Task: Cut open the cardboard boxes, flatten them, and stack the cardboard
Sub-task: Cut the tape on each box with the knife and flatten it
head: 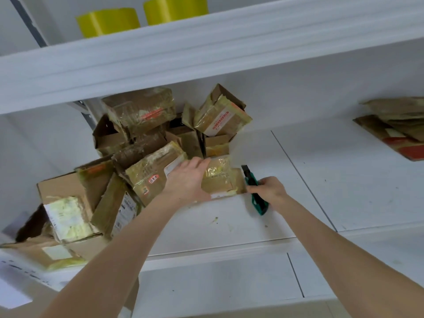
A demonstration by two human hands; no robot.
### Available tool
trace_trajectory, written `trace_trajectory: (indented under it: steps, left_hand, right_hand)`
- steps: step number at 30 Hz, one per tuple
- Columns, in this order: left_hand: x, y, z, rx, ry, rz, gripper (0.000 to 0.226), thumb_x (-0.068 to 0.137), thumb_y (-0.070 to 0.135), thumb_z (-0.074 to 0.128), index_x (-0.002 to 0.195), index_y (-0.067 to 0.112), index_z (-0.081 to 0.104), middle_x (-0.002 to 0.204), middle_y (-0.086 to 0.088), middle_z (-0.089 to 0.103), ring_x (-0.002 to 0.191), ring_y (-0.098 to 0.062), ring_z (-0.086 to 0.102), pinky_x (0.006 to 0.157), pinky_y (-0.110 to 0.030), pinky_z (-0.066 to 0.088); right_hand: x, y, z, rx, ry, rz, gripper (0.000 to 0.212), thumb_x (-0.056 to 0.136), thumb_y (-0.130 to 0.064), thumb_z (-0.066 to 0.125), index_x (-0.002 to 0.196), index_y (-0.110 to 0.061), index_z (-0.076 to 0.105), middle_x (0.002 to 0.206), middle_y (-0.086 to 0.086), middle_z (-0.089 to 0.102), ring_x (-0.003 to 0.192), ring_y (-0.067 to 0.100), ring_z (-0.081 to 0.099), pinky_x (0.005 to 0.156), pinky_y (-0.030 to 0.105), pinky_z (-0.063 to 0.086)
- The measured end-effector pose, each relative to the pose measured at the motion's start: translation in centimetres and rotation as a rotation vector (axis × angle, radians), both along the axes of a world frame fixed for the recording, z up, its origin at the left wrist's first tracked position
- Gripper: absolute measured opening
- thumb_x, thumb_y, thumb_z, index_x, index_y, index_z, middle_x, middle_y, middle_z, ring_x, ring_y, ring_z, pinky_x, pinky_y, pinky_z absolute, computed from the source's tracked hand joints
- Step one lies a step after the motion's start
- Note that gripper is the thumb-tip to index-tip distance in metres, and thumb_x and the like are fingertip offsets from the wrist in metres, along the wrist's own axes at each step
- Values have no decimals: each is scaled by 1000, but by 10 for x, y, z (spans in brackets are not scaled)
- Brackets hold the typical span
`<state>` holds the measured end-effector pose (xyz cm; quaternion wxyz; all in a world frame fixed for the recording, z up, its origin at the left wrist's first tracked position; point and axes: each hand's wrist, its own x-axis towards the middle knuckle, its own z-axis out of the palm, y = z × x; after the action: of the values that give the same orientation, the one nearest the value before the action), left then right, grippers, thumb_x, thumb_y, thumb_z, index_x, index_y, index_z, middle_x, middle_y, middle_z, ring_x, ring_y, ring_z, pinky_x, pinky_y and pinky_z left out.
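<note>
A small taped cardboard box [221, 180] sits on the white shelf [298, 191] at the right edge of a heap of worn, tape-covered boxes [137, 152]. My left hand [187, 179] lies on the box's left side with fingers spread over its top. My right hand [269, 191] grips a green and black utility knife [253, 189], whose black tip points up beside the box's right edge. Flattened cardboard [397, 125] is stacked at the far right of the shelf.
An upper white shelf [206, 47] overhangs the boxes and carries two yellow-green rolls [142, 18]. Bare shelf surface lies between the box heap and the flattened stack. Larger boxes [66, 210] sit at the left near the front edge.
</note>
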<state>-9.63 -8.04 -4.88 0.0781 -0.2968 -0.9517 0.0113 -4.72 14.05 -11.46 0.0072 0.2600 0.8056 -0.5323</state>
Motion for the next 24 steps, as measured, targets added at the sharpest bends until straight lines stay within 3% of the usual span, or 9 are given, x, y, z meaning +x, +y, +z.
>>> trace_trajectory:
  steps: [4,7,10,13,19,24]
  left_hand:
    - [3,5,-5,-31,-19,19,104,70,50,76,151,26,16,150,1,30,136,-24,29,115,-40,23]
    - [7,6,-10,-10,-25,31,103,71,48,76,152,25,15,152,2,29,137,-24,28,116,-42,19]
    - [9,4,-11,6,-20,28,102,72,47,76,152,24,16,152,1,29,138,-24,28,116,-43,20]
    - [12,4,-10,-6,-23,35,102,73,46,76,152,24,16,152,2,29,138,-24,28,116,-44,20]
    - [15,3,-13,-1,-5,26,100,74,44,76,152,23,17,152,1,29,138,-24,28,117,-44,18]
    - [14,3,-17,7,30,15,96,74,45,74,151,24,20,152,3,31,136,-23,30,116,-44,20]
  right_hand:
    - [23,-12,19,-274,219,-107,21,82,-26,73,94,-9,67,82,7,70,73,19,65,67,27,49]
    - [50,-16,26,-292,255,-102,22,84,-30,70,93,-10,68,72,7,70,58,17,62,62,27,51]
    - [73,-17,22,107,285,-25,19,86,-32,65,103,-23,66,71,-1,70,62,16,64,65,32,54]
    - [84,-18,21,454,300,63,34,89,-37,59,122,-37,58,70,-6,66,61,15,61,54,28,50]
    - [78,-22,28,781,254,156,43,91,-42,54,134,-43,49,83,-4,67,66,18,54,53,26,40]
    - [75,-22,43,808,229,248,40,91,-34,54,130,-43,54,80,-3,67,70,21,59,54,26,43]
